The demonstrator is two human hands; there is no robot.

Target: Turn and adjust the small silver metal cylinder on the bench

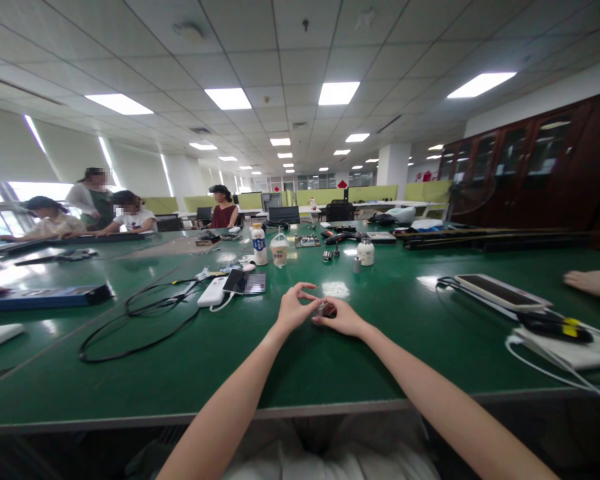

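Observation:
Over the green table my two hands meet in front of me. My right hand (344,318) is closed, with thumb and index finger pinching a small, shiny, roundish object (321,309). Its kind is too small and too covered by fingers to make out. My left hand (294,309) is beside it, fingers curved and apart, its thumb tip at or against the object. Beyond the hands stand a small metal cylinder (357,265) and a white rounded bottle (366,253). Small dark metal parts (329,255) lie nearby.
A white power bank (213,292), a phone (254,283) and a black cable (130,357) lie left. A lidded cup (279,251) and a bottle (259,245) stand ahead. On the right are another phone (500,292) and a person's hand (593,283). Several people sit or stand far left.

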